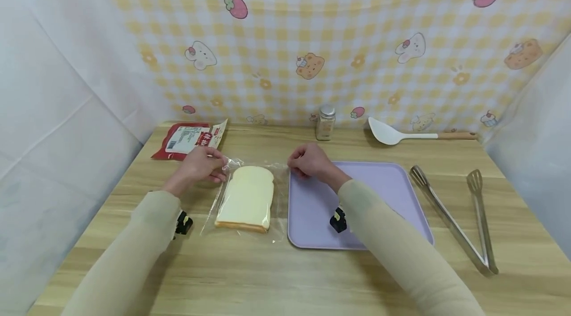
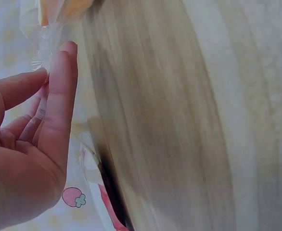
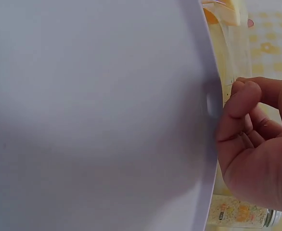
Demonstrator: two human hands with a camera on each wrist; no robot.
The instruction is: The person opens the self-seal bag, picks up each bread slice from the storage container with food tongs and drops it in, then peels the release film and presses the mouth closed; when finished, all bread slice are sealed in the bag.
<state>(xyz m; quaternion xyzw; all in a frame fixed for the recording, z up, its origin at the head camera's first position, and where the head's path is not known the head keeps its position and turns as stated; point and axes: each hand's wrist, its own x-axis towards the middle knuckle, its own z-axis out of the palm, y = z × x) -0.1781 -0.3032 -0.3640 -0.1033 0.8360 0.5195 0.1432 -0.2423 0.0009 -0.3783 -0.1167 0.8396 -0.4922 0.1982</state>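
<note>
A slice of bread (image 1: 246, 194) lies in a clear plastic bag (image 1: 280, 207) on the wooden table, left of the purple tray. My left hand (image 1: 202, 163) pinches the bag's upper left corner between thumb and fingers; in the left wrist view the clear film (image 2: 44, 45) runs out from the thumb tip. At the bag's upper right corner, my right hand (image 1: 311, 161) pinches the film, over the tray's upper left corner. The right wrist view shows that hand's thumb and bent index finger (image 3: 241, 103) meeting at the bag's edge.
The purple tray (image 1: 312, 227) lies under my right forearm. Metal tongs (image 1: 459, 232) rest to its right. Along the back are a red and white food packet (image 1: 187, 138), a glass seasoning jar (image 1: 326, 124) with a silver lid, and a white spatula (image 1: 388, 133) with a wooden handle end.
</note>
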